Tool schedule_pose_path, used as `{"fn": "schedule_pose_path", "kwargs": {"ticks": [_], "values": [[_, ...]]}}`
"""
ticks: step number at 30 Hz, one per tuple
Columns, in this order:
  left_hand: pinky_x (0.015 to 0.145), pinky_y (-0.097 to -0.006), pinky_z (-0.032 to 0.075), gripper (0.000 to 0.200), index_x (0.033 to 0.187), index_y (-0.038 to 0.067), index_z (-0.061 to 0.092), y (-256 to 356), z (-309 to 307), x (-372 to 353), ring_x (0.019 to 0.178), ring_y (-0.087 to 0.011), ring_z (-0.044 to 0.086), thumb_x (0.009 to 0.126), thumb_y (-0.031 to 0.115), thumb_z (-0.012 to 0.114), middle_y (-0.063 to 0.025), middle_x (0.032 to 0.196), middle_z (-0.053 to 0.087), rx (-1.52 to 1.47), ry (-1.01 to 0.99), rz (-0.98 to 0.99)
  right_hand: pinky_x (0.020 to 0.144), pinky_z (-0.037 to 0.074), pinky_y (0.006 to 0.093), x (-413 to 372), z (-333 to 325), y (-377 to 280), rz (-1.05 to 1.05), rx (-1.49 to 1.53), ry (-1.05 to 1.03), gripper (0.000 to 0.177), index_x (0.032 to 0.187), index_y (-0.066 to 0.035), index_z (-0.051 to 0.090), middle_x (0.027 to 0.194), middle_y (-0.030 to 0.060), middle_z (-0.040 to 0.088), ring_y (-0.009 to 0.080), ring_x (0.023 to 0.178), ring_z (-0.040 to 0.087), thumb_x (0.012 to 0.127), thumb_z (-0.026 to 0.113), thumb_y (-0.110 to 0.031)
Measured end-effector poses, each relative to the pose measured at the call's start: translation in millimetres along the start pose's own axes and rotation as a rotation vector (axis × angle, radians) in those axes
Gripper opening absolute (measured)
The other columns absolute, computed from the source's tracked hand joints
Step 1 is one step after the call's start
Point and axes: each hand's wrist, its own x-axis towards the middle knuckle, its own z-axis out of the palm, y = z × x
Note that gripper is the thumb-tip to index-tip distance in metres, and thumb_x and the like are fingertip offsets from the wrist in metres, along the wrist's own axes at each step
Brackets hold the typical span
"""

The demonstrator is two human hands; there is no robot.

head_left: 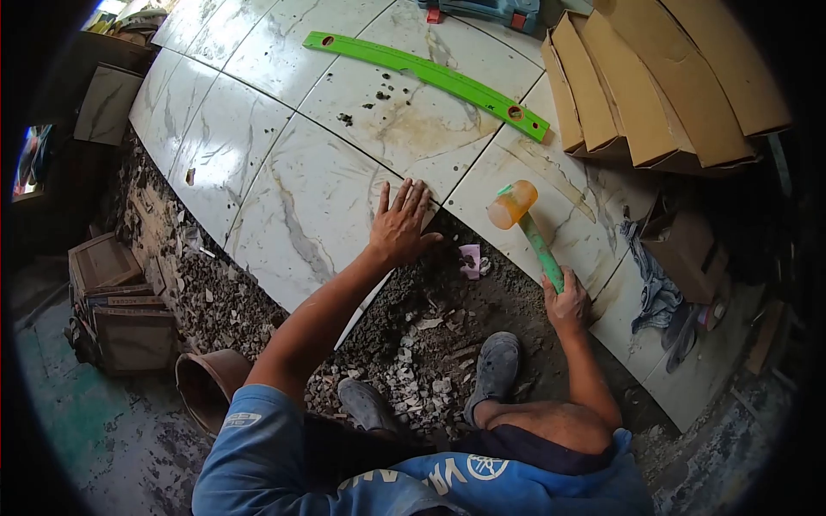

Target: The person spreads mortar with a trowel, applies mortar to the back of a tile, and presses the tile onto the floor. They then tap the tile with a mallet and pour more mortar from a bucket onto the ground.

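Note:
My left hand rests with its fingers spread on the corner of a white marbled floor tile, beside the joint with its neighbours. In my right hand is a rubber mallet, gripped by its green handle. The mallet's orange, translucent head is over the tile to the right. Dark, crumbly mortar borders the tile's edge below my left hand, and a pink scrap lies on it. A green spirit level lies across the tiles farther forward.
Cardboard boxes lean together at the upper right. A blue case is at the top edge. On the left are a bucket and stacked tile pieces. Rubble covers the untiled ground. A rag lies at right.

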Motion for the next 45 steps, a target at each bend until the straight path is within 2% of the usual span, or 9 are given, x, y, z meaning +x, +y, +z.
{"fn": "schedule_pose_path", "kwargs": {"ticks": [10, 14, 17, 18, 22, 34, 36, 40, 45], "values": [[0.115, -0.0564, 0.004, 0.054, 0.139, 0.015, 0.044, -8.8, -8.0, 6.5, 0.143, -0.0278, 0.02, 0.092, 0.039, 0.053, -0.0082, 0.151, 0.032, -0.123, 0.317, -0.024, 0.073, 0.05, 0.0449, 15.9, -7.4, 44.2, -0.112, -0.357, 0.114, 0.043, 0.109, -0.003, 0.059, 0.094, 0.0173, 0.064, 0.0371, 0.087, 0.061, 0.086, 0.065, -0.04], [0.114, -0.0561, 0.014, 0.031, 0.065, 0.006, 0.061, -87.6, -61.0, -54.8, 0.133, -0.0272, 0.04, 0.086, 0.028, 0.064, -0.008, 0.124, 0.061, -0.098, 0.359, -0.011, 0.087, 0.045, 0.0441, 21.7, -5.3, 52.3, -0.083, -0.428, -0.046, 0.046, 0.115, -0.004, 0.058, 0.106, 0.017, 0.059, 0.0358, 0.102, 0.054, 0.086, 0.066, -0.038], [0.114, -0.0533, 0.016, 0.021, 0.068, 0.006, 0.061, -134.5, -90.2, -160.8, 0.129, -0.0253, 0.045, 0.083, 0.02, 0.067, -0.0061, 0.121, 0.063, -0.055, 0.278, -0.233, 0.095, 0.04, 0.0444, 21.0, -11.5, 42.6, -0.193, -0.587, -0.044, 0.054, 0.126, -0.006, 0.052, 0.118, 0.0158, 0.051, 0.0352, 0.111, 0.048, 0.085, 0.067, -0.038], [0.113, -0.0543, 0.016, 0.017, 0.097, 0.01, 0.066, -142.0, -104.4, -203.8, 0.13, -0.0262, 0.044, 0.083, 0.019, 0.068, -0.0066, 0.128, 0.058, -0.013, 0.153, -0.331, 0.095, 0.04, 0.0444, 20.8, -13.4, 31.7, -0.238, -0.574, -0.067, 0.054, 0.126, -0.006, 0.052, 0.118, 0.0158, 0.051, 0.0352, 0.111, 0.048, 0.085, 0.067, -0.038], [0.111, -0.0576, 0.013, 0.081, 0.148, 0.024, 0.03, -112.4, -160.2, -373.2, 0.134, -0.03, 0.037, 0.079, 0.024, 0.071, -0.0088, 0.142, 0.045, 0.06, -0.077, -0.714, 0.099, 0.037, 0.0453, 21.6, -34.9, -40.0, -0.172, -0.577, -0.272, 0.067, 0.137, -0.009, 0.042, 0.128, 0.0154, 0.044, 0.0355, 0.118, 0.043, 0.083, 0.067, -0.041], [0.108, -0.0601, 0.02, 0.097, 0.147, 0.013, 0.029, 121.6, -188.5, -706.1, 0.138, -0.0365, 0.026, 0.071, 0.056, 0.072, -0.0192, 0.148, 0.032, -0.289, -0.52, -1.637, 0.098, 0.039, 0.0417, -50.6, -71.0, -282.9, -0.488, -0.206, -0.676, 0.068, 0.14, -0.005, 0.038, 0.126, 0.0187, 0.047, 0.0352, 0.114, 0.047, 0.086, 0.067, -0.033], [0.106, -0.0574, 0.027, 0.085, 0.138, 0.006, 0.04, 136.7, -149.8, -747.3, 0.131, -0.0358, 0.037, 0.073, 0.05, 0.073, -0.0196, 0.139, 0.043, -0.362, -0.333, -1.9, 0.096, 0.039, 0.041, -85.8, -80.5, -284.6, -0.409, -0.254, -0.718, 0.067, 0.139, -0.004, 0.038, 0.126, 0.0191, 0.047, 0.0343, 0.111, 0.048, 0.086, 0.066, -0.033], [0.099, -0.0525, 0.037, 0.054, 0.108, 0.001, 0.055, 162.7, -102.3, -774.6, 0.109, -0.0354, 0.052, 0.075, 0.039, 0.075, -0.0176, 0.11, 0.056, -0.379, -0.126, -1.683, 0.09, 0.041, 0.0384, -171.7, -114.4, -232.6, -0.315, -0.304, -0.716, 0.064, 0.136, 0.003, 0.042, 0.119, 0.0211, 0.05, 0.0314, 0.1, 0.05, 0.087, 0.064, -0.032], [0.096, -0.0465, 0.038, 0.06, 0.116, -0.006, 0.05, 77.4, -87.2, -767.0, 0.108, -0.0438, 0.049, 0.077, 0.033, 0.073, -0.027, 0.116, 0.051, -0.367, 0.433, -1.58, 0.083, 0.043, 0.0375, -290.6, -152.7, -204.2, -0.059, -0.361, -0.685, 0.065, 0.134, 0.004, 0.044, 0.108, 0.0189, 0.053, 0.0271, 0.089, 0.052, 0.085, 0.066, -0.032]]}}
